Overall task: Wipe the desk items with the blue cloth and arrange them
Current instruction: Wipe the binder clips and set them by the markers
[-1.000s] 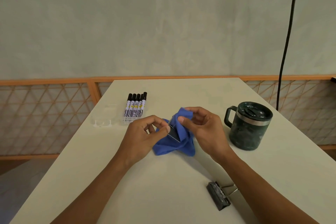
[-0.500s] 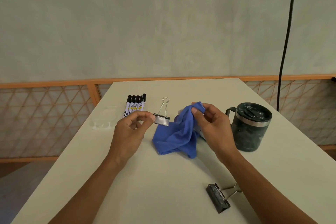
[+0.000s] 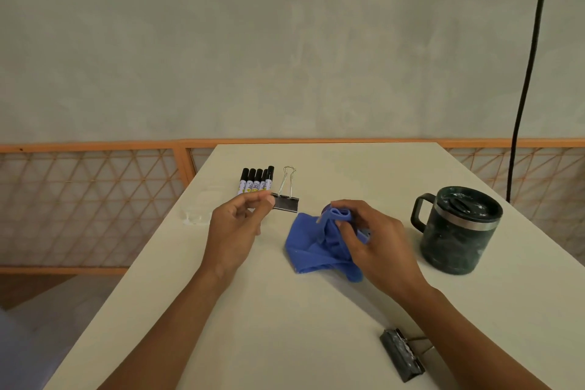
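My left hand (image 3: pixel 235 229) pinches a black binder clip (image 3: pixel 286 201) by its left end, its wire handles pointing away from me, right beside a row of several black-capped markers (image 3: pixel 256 181). My right hand (image 3: pixel 368 242) grips the crumpled blue cloth (image 3: pixel 311 250), which rests on the white desk (image 3: pixel 285 320) at centre. A second, dusty binder clip (image 3: pixel 402 355) lies near the front edge, partly under my right forearm. A dark green lidded mug (image 3: pixel 459 228) stands to the right, handle facing left.
A small clear plastic piece (image 3: pixel 196 218) lies at the desk's left edge. A black cable (image 3: pixel 527 73) hangs down the wall at the right. An orange lattice railing (image 3: pixel 95 199) runs behind the desk.
My left hand has drawn the binder clip out of the cloth and carried it left and away, toward the markers. My right hand has lowered with the cloth bunched in it.
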